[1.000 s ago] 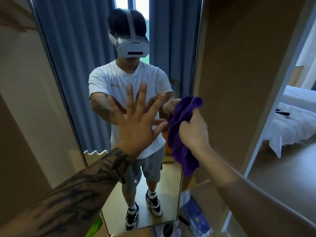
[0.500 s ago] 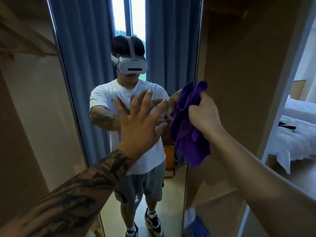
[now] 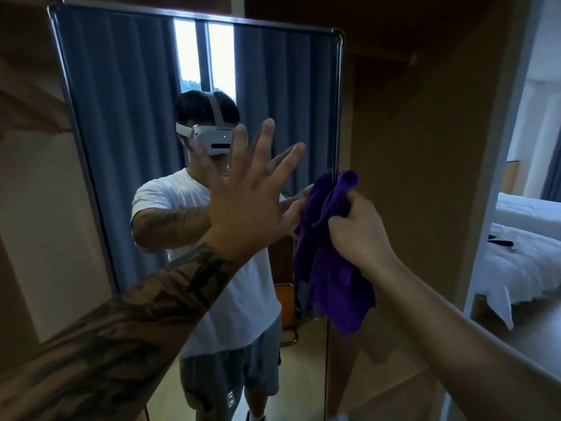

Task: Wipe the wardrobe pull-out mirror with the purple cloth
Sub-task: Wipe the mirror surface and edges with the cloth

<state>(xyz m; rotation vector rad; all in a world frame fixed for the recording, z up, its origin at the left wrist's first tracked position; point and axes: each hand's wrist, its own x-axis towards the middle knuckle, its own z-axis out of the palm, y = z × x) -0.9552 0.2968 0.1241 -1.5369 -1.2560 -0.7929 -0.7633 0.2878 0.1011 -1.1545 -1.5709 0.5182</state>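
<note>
1. My right hand [image 3: 358, 235] grips the bunched purple cloth [image 3: 331, 268], fingers curled round its top fold; the rest hangs loose at the mirror's right edge.
2. My left hand [image 3: 246, 196] is spread flat, fingers straight, on the tall metal-framed pull-out mirror [image 3: 127, 123], steadying it.
3. Since a second ago both hands have climbed, and the mirror's top rail now shows, so I judge the upper glass comes next.

Left hand [image 3: 246, 205] raised, palm forward, fingers straight and spread; tattooed left forearm [image 3: 127, 326] extends up from the lower left. Right hand [image 3: 358, 229] at about the same height, fingers curled in a grip on a bunched purple cloth [image 3: 331, 268]; bare right forearm [image 3: 461, 329] enters from the lower right.
</note>
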